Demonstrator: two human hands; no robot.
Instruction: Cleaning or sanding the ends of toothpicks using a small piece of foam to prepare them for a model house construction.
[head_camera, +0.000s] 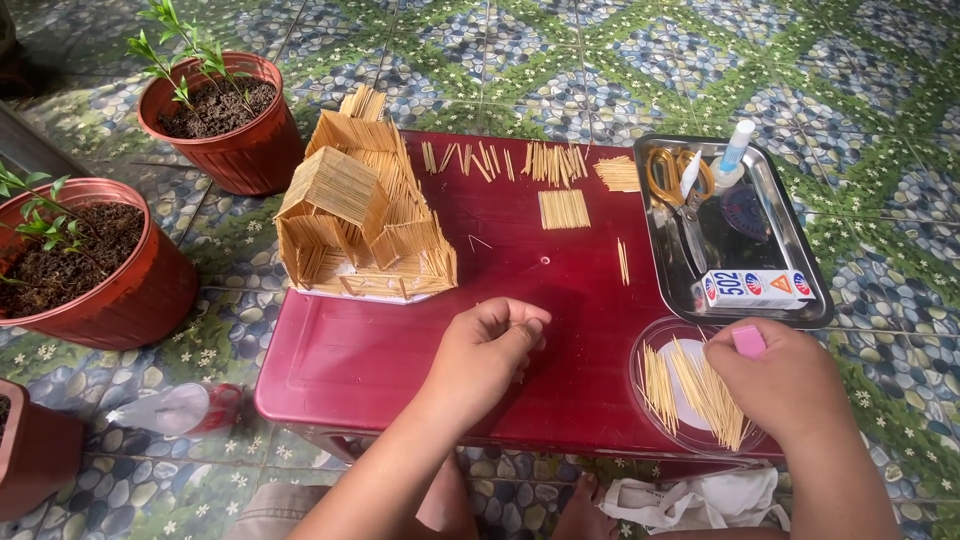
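Left hand: the left hand (487, 350) rested low on the dark red table (400, 350), fingers curled loosely inward with thumb and fingertips drawn together; whether anything was pinched between them could not be told.
Right hand: the right hand (785, 385) hovered over the clear round dish (650, 345) at the table's right front corner, fingers closed on a small pink object (749, 341).
Toothpicks: loose toothpicks (700, 392) lay fanned across the dish, just beside and partly under the right hand.
Hands together: well apart, one at the table's middle front, the other at its right edge.
Tray: a metal tray (795, 240) sat behind the dish, holding yellow-handled scissors (678, 185), a small glue bottle with a blue tip (735, 155) and a white glue box (757, 288) along its near rim.
Cut pieces: a flat panel of joined sticks (563, 209) lay mid-table, with rows of short stick pieces (520, 160) along the far edge.
Model: a toothpick house (360, 210) stood at the table's far left corner.
Floor: two red pots of soil with green plants (220, 115) (80, 265) stood on patterned tiles to the left; a clear plastic bottle with a red cap (175, 408) lay below them.
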